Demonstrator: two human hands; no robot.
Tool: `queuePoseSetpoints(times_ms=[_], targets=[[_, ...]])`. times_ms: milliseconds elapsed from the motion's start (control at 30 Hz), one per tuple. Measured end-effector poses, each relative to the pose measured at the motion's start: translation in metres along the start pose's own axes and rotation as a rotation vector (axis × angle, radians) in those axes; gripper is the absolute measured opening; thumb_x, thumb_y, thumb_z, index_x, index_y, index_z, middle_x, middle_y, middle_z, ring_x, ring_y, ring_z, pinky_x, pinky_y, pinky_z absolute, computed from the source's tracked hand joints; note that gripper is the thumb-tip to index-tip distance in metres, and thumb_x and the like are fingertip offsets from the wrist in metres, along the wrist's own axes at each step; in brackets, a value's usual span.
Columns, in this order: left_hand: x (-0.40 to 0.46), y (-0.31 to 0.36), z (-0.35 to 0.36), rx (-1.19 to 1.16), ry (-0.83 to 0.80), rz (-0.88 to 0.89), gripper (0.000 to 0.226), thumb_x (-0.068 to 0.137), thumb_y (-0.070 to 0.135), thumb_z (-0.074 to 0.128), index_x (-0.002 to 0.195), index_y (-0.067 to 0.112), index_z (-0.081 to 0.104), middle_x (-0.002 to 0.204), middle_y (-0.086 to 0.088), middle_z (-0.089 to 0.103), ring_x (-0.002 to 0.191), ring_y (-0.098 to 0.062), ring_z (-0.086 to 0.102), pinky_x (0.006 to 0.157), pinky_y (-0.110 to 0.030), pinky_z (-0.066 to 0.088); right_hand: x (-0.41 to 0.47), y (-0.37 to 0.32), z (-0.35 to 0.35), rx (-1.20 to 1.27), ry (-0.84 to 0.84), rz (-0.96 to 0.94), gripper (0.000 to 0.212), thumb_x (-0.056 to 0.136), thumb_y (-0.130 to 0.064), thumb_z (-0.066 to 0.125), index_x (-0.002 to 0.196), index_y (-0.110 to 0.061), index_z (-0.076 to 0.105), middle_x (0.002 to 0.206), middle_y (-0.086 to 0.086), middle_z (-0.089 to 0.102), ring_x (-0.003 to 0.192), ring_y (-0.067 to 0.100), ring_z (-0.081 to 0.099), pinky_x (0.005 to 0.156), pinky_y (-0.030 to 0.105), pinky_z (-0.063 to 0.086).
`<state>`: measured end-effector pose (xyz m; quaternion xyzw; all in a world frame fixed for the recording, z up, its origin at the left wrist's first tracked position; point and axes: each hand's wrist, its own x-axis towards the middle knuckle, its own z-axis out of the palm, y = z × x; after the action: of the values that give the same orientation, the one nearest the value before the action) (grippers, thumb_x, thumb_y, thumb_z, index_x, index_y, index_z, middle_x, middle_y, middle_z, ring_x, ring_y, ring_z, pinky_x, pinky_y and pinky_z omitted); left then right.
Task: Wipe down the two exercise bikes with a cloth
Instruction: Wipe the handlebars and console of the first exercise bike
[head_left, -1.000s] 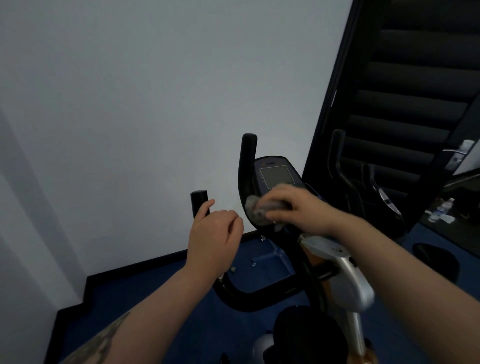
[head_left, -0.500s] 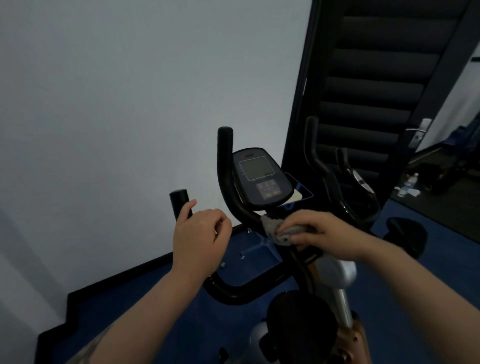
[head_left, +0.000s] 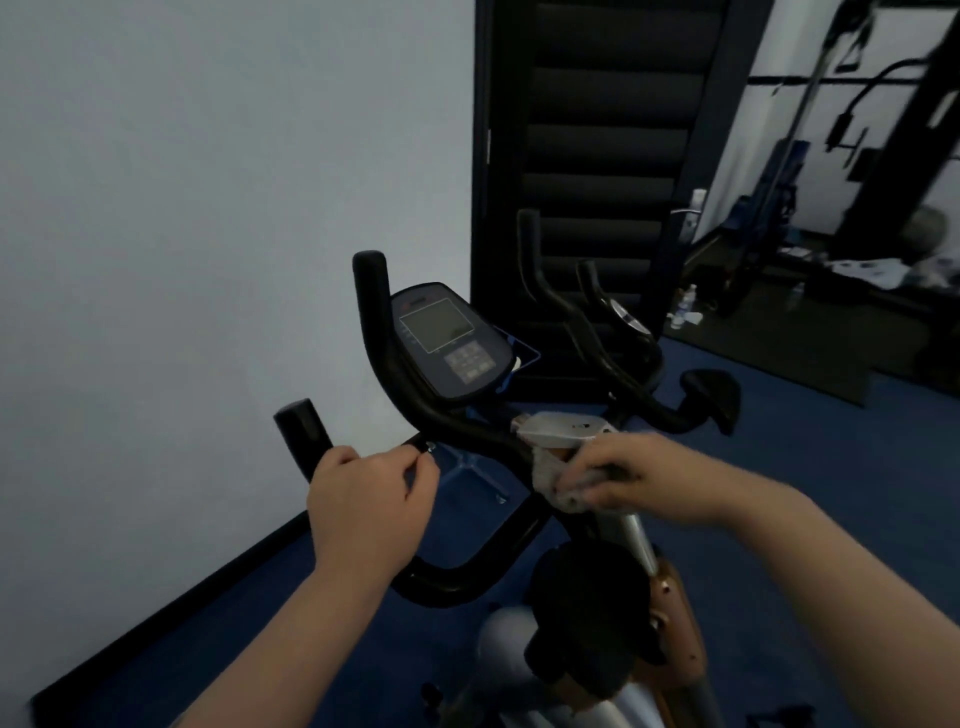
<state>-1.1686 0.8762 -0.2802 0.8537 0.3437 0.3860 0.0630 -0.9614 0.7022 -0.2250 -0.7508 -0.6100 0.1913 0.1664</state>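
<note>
Pressing a crumpled cloth (head_left: 558, 480) onto the near bike's upright-pointing handlebar (head_left: 415, 395), right hand (head_left: 639, 475) fingers seemingly pinch it; left hand (head_left: 363, 499) grips.

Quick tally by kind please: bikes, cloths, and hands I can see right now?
Exercise bikes: 2, the near bike and the far bike
Cloths: 1, the grey cloth
Hands: 2, left hand, right hand
Total: 5

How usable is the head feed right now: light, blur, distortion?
Head view: dim, flat room light, so the near bike's handlebar and seat go almost black; console screen shows no glare; cloth and right hand slightly soft; gym gear at upper right smeared; wide-angle bending at edges.
</note>
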Motion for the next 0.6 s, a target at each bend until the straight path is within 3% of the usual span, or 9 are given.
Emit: queuePoseSetpoints(times_ms=[100, 200, 267, 333, 433, 500, 600], targets=[[-0.001, -0.003, 0.0, -0.01, -0.002, 0.039, 0.047, 0.086, 0.036, 0.038, 0.045, 0.021, 0.055, 0.036, 0.009, 0.041, 0.044, -0.014, 0.038, 0.06, -0.026, 0.033, 0.029, -0.024, 0.007, 0.009, 0.225, -0.002, 0.025, 0.092, -0.018, 0.064, 0.115, -0.027, 0.067, 0.111, -0.015, 0.054, 0.105, 0.001, 0.051, 0.094, 0.017, 0.039], [0.0, -0.005, -0.002, -0.033, 0.012, 0.086, 0.046, 0.086, 0.033, 0.04, 0.043, 0.021, 0.05, 0.035, 0.008, 0.04, 0.042, -0.017, 0.039, 0.06, -0.027, 0.031, 0.021, -0.024, 0.037, 0.09, 0.35, 0.02, 0.025, 0.092, -0.016, 0.063, 0.114, -0.029, 0.066, 0.114, -0.016, 0.053, 0.106, -0.001, 0.048, 0.093, 0.007, 0.033], [-0.001, -0.005, -0.002, -0.043, 0.007, 0.106, 0.047, 0.088, 0.034, 0.039, 0.043, 0.021, 0.045, 0.035, 0.008, 0.038, 0.039, -0.015, 0.036, 0.062, -0.028, 0.031, -0.009, -0.008, 0.047, 0.129, 0.323, 0.058, 0.024, 0.092, -0.019, 0.064, 0.11, -0.035, 0.067, 0.113, -0.021, 0.056, 0.107, -0.004, 0.05, 0.094, 0.011, 0.038], [-0.001, -0.006, -0.002, -0.051, 0.008, 0.129, 0.046, 0.089, 0.034, 0.04, 0.044, 0.022, 0.04, 0.034, 0.007, 0.036, 0.037, -0.013, 0.032, 0.064, -0.029, 0.033, -0.037, 0.002, 0.042, 0.222, 0.19, 0.161, 0.025, 0.093, -0.023, 0.063, 0.103, -0.046, 0.066, 0.107, -0.025, 0.061, 0.104, -0.004, 0.056, 0.09, 0.018, 0.045], [0.001, -0.007, -0.002, -0.061, 0.002, 0.165, 0.045, 0.089, 0.034, 0.04, 0.046, 0.025, 0.037, 0.034, 0.008, 0.035, 0.036, -0.011, 0.026, 0.065, -0.031, 0.035, -0.048, 0.003, 0.021, 0.312, 0.003, 0.277, 0.018, 0.096, -0.028, 0.059, 0.102, -0.043, 0.067, 0.1, -0.018, 0.066, 0.095, 0.0, 0.062, 0.085, 0.023, 0.047], [0.001, -0.007, -0.002, -0.06, -0.007, 0.168, 0.044, 0.089, 0.035, 0.04, 0.046, 0.026, 0.035, 0.034, 0.008, 0.033, 0.036, -0.008, 0.02, 0.065, -0.031, 0.034, -0.034, -0.003, 0.015, 0.334, 0.121, 0.276, 0.018, 0.096, -0.025, 0.059, 0.11, -0.034, 0.067, 0.105, -0.012, 0.067, 0.098, 0.003, 0.062, 0.088, 0.026, 0.049], [0.001, -0.009, -0.003, -0.062, -0.028, 0.183, 0.044, 0.089, 0.035, 0.039, 0.047, 0.027, 0.033, 0.034, 0.008, 0.032, 0.036, -0.006, 0.018, 0.066, -0.032, 0.035, -0.01, -0.019, 0.039, 0.339, 0.475, 0.355, 0.019, 0.096, -0.024, 0.058, 0.112, -0.032, 0.064, 0.114, -0.007, 0.064, 0.102, 0.009, 0.06, 0.088, 0.028, 0.05]])
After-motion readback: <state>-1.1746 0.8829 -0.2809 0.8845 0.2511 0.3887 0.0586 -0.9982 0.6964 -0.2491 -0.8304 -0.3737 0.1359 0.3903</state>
